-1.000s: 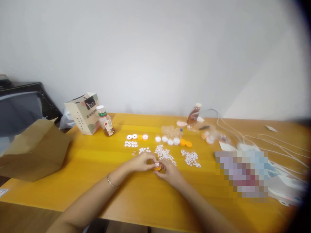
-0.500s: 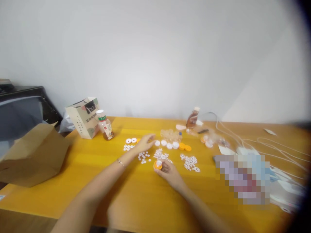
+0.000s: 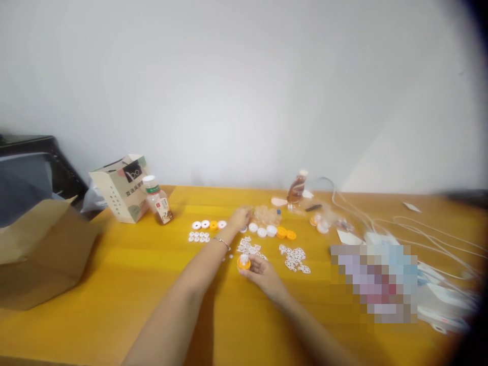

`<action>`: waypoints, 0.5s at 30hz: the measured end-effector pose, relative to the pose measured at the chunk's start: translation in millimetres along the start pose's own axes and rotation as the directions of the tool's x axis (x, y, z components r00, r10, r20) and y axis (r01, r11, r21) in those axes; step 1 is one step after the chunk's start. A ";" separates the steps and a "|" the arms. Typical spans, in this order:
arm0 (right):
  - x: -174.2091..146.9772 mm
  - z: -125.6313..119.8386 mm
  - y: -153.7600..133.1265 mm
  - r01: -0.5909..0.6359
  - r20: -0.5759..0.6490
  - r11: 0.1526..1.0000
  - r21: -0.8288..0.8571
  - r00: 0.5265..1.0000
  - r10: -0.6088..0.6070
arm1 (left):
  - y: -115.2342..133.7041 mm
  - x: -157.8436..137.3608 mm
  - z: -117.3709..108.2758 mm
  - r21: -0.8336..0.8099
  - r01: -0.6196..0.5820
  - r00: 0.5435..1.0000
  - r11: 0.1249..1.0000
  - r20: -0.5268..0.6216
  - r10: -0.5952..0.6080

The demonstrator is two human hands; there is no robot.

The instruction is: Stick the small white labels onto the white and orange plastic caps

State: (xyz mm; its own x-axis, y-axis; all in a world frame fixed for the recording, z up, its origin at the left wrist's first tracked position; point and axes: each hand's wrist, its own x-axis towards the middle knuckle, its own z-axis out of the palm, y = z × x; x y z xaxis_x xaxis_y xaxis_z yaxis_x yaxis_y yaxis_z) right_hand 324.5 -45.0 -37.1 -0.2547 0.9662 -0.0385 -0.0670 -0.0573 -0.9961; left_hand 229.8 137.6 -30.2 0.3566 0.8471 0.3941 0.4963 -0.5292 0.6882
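Observation:
My right hand (image 3: 264,273) is closed around an orange round part (image 3: 244,265) with a white piece on top, held low over the table. My left hand (image 3: 241,218) reaches forward to the left edge of a pile of translucent pieces (image 3: 263,215); its fingertips are blurred and partly hidden, so their grip does not show. Beside it runs a row of white round parts (image 3: 262,232) and orange round parts (image 3: 285,234). In front of these lie white cut-out plates (image 3: 248,247), with a second heap of white cut-out plates (image 3: 294,257) farther right.
On the left, white and orange rings (image 3: 205,224) stand behind small white wheels (image 3: 199,237). Farther out are a labelled bottle (image 3: 158,203), a paper bag (image 3: 124,190) and a brown bag (image 3: 46,249). A brown bottle (image 3: 297,187) and white cables (image 3: 419,234) are at right.
My left hand has moved forward and right to the translucent pile, its forearm now covering most of the small white discs. My right hand still holds the orange part. The view has shifted slightly.

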 end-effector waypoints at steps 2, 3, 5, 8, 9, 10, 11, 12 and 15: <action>-0.5 0.1 -0.6 -0.013 -0.014 1.000 0.013 1.000 0.013 | 3.8 -4.5 -5.8 -0.010 0.011 0.999 1.000 -0.048 -0.011; -0.7 0.0 -1.0 -0.012 -0.020 1.000 0.017 1.000 0.012 | 6.5 -8.0 -9.9 -0.018 0.016 0.997 1.000 -0.075 -0.017; -1.1 -0.3 -1.9 0.004 -0.029 1.000 0.021 1.000 -0.003 | 13.9 -19.1 -20.3 -0.037 0.023 0.992 0.999 -0.127 -0.027; -1.3 -0.6 -2.9 0.031 -0.046 0.999 0.032 0.999 -0.030 | 29.0 -49.4 -39.3 -0.112 0.028 0.983 0.993 -0.177 -0.048; -1.3 -0.6 -3.2 0.039 -0.055 0.998 0.039 0.998 -0.036 | 34.7 -62.9 -45.5 -0.220 0.030 0.978 0.975 -0.193 -0.074; -1.2 -0.5 -3.5 0.044 -0.063 0.998 0.046 0.997 -0.041 | 40.3 -77.5 -51.0 -0.310 0.019 0.972 0.951 -0.218 -0.091; -1.1 -0.4 -4.0 0.047 -0.070 0.998 0.052 0.997 -0.043 | 45.8 -92.5 -55.6 -0.371 0.005 0.965 0.929 -0.243 -0.102; -1.1 -0.2 -4.5 0.048 -0.075 0.997 0.056 0.996 -0.044 | 50.8 -107.2 -58.8 -0.402 -0.002 0.961 0.916 -0.255 -0.110; -1.3 0.5 -7.2 0.039 -0.068 0.998 0.058 0.997 -0.035 | 61.5 -142.6 -60.5 -0.414 0.002 0.964 0.910 -0.242 -0.112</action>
State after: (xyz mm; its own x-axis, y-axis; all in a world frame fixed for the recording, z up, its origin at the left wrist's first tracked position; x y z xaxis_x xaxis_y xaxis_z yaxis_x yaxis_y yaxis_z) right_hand 324.9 -45.9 -29.8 -0.1864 0.9824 -0.0090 -0.1323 -0.0342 -0.9906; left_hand 161.6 -12.8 -7.2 0.0966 0.8878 0.4499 0.1247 -0.4593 0.8795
